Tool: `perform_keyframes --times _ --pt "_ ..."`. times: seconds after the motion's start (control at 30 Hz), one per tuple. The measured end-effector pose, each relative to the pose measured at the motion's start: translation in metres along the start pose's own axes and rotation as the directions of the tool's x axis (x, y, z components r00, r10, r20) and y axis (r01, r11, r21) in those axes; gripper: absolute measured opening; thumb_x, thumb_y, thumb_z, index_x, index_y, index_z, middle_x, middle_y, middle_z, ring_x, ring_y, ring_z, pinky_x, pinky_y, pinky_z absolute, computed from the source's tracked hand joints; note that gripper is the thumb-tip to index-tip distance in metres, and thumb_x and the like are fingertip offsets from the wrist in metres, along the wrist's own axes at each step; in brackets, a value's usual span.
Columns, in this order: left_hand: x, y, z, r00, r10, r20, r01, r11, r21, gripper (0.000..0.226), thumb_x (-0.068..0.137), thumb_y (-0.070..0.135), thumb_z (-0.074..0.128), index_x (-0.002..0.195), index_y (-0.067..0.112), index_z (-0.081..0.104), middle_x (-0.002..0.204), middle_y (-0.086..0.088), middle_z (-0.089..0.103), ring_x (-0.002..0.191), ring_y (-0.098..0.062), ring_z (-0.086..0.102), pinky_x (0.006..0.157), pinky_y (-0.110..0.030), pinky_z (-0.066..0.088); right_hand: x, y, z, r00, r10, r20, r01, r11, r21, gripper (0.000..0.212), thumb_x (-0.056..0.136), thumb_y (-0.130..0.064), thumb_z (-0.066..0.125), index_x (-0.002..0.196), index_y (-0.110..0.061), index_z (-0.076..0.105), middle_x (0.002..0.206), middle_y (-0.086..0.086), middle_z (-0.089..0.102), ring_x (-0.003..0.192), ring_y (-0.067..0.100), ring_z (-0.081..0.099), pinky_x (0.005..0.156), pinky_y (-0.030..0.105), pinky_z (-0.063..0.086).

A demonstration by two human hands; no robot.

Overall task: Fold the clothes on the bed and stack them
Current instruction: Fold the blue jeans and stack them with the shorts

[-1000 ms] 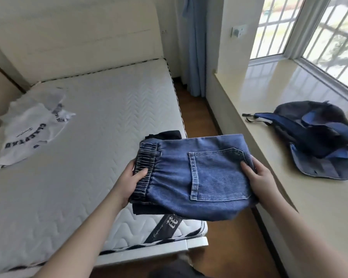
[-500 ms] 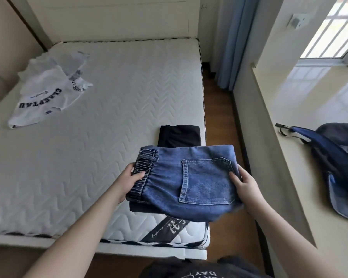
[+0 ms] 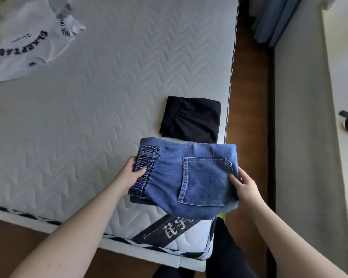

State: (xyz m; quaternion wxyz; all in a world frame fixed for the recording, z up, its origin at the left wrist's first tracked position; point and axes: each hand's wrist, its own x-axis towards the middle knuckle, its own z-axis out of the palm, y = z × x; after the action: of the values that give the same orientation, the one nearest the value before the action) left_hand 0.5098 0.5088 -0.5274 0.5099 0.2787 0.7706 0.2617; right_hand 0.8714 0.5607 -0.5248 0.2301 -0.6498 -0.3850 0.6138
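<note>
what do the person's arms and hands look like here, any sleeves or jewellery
Both forearms are bare up to the frame edge, with no sleeves showing. The left hand and right hand wear no gloves, and no rings, watch or bracelets are visible.

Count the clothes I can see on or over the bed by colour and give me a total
Blue: 1, the folded jeans, gripped by the left hand and right hand
Black: 1, the folded black garment lying on the mattress
White: 1, the unfolded printed T-shirt
Total: 3
</note>
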Motion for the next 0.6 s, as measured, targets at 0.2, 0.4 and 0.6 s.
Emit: perform_keyframes --times 0.2,0.4,0.6 --pt "0.09 -0.023 0.004 0.999 -0.028 0.03 0.027 0.999 0.027 0.048 0.092 0.009 0.064 0.133 0.022 0.043 0.113 0.004 0.06 0.102 -0.014 0.06 0.093 -0.037 0.047 0.074 0.033 0.008 0.993 0.104 0.056 -0.102 0.993 -0.053 0.028 0.098 -0.002 0.055 0.116 -0.021 0.064 0.095 0.001 0.076 0.09 0.015 0.072 0.069 0.021 0.057" --pt "0.124 -0.082 0.024 0.982 -0.149 -0.12 0.163 0.98 0.116 0.047 0.086 0.031 0.071 0.127 0.025 0.049 0.114 -0.001 0.066 0.105 -0.025 0.063 0.096 -0.047 0.049 0.123 0.078 0.026 0.976 0.216 0.033 -0.208 0.964 -0.164 0.026 0.098 -0.01 0.056 0.12 -0.023 0.061 0.106 0.003 0.073 0.092 0.017 0.071 0.085 0.039 0.058" --pt "0.127 -0.082 0.046 0.98 -0.121 -0.158 0.161 0.949 0.27 0.052 0.101 0.028 0.048 0.148 0.016 0.029 0.138 -0.009 0.051 0.123 -0.031 0.05 0.102 -0.036 0.036 0.132 0.083 0.037 0.966 0.244 0.087 -0.216 0.943 -0.253 0.039 0.094 -0.044 0.061 0.129 -0.031 0.052 0.115 -0.013 0.065 0.104 0.011 0.063 0.094 0.033 0.051"
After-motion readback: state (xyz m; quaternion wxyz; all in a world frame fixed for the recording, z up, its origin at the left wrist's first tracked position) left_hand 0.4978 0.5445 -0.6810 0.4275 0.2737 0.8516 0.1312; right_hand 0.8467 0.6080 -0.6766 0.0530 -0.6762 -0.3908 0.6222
